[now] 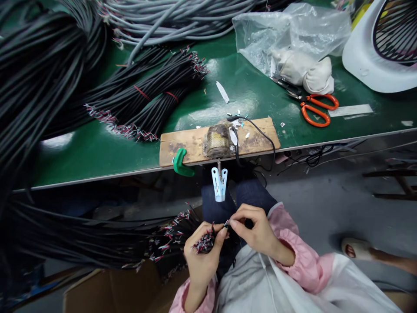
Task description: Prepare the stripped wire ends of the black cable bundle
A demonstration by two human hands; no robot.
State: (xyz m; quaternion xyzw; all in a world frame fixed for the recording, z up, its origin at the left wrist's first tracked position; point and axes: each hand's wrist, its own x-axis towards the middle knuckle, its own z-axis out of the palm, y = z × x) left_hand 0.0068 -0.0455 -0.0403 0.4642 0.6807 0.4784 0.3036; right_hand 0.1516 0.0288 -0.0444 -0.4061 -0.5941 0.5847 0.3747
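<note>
My left hand (202,256) is closed round a small bunch of black cables with stripped red, white and green wire ends (204,242), held over my lap. Just to its right, my right hand (254,228) pinches the tip of one cable end (226,224) from that bunch between thumb and fingers. A large sheaf of the same black cables (97,243) runs in from the left below the table edge to my left hand. Above my hands, a small motor (217,141) sits on a wooden board (260,139), with a pale blue clip (219,184) hanging from its shaft.
A green table (97,148) holds black cable bundles (153,93), grey cables (169,19), orange-handled scissors (316,108), a plastic bag with cloth (293,43) and a white fan (381,48). A green clamp (180,163) pins the board. A cardboard box (124,287) stands below.
</note>
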